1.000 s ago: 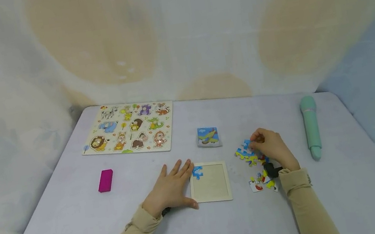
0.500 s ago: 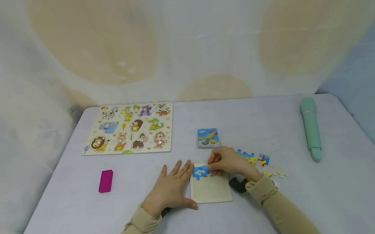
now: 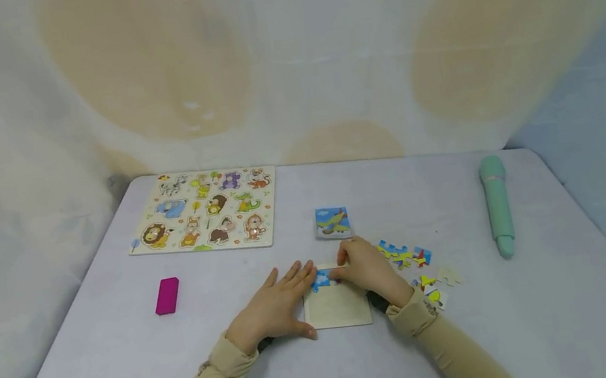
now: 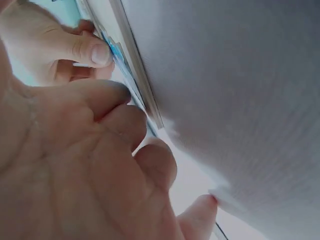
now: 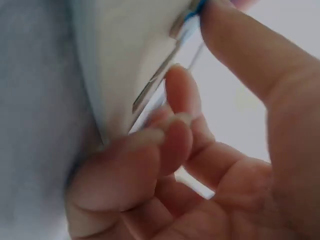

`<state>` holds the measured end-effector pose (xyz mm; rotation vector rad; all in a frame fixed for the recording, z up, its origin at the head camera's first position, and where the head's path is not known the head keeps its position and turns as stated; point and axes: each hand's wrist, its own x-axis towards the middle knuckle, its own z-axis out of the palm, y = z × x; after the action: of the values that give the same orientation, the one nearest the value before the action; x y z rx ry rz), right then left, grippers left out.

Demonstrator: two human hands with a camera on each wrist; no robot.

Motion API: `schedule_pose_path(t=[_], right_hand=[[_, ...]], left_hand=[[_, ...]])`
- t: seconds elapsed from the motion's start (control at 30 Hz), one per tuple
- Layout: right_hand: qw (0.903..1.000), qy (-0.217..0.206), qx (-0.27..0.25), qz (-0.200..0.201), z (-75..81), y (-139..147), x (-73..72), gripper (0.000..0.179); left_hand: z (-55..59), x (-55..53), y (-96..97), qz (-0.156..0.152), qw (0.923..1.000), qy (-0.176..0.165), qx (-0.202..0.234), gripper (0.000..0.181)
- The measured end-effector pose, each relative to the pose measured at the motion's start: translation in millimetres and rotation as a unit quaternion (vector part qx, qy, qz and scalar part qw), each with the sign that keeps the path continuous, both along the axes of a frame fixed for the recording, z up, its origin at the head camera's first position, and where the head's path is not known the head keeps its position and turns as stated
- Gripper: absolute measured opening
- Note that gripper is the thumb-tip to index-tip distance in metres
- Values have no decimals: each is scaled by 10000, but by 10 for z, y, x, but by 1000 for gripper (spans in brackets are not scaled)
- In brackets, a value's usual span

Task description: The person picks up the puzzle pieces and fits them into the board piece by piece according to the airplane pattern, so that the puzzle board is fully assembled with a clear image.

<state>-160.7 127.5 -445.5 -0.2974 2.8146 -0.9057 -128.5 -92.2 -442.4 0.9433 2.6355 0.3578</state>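
Observation:
A small square wooden puzzle tray (image 3: 337, 310) lies in front of me, with blue jigsaw pieces (image 3: 321, 280) along its far left corner. My left hand (image 3: 271, 308) is spread out, its fingertips at the tray's left edge. Over the tray's far side, my right hand (image 3: 372, 272) holds a jigsaw piece between thumb and index finger, right at the blue pieces; the hand hides most of that piece. In the right wrist view the thumb (image 5: 240, 45) is on a bit of blue. Loose jigsaw pieces (image 3: 404, 255) lie right of the tray, and several more (image 3: 431, 291) lie nearer.
Behind the tray sits a small square block with an airplane picture (image 3: 333, 222). An animal puzzle board (image 3: 202, 213) lies at the back left, a magenta block (image 3: 167, 296) in front of it. At the right is a mint-green microphone-shaped object (image 3: 498, 205).
My right hand has moved left from the loose pieces to the tray, bringing a jigsaw piece beside the blue one there. My left hand has stayed at the tray's edge.

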Motion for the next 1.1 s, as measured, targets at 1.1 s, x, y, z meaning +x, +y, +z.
schedule_pose_path(t=[1.1], right_hand=[[9945,-741,-732,57,56,853,-115,32]], left_hand=[[-50,-27,0,-26,9999,-81,53,110]])
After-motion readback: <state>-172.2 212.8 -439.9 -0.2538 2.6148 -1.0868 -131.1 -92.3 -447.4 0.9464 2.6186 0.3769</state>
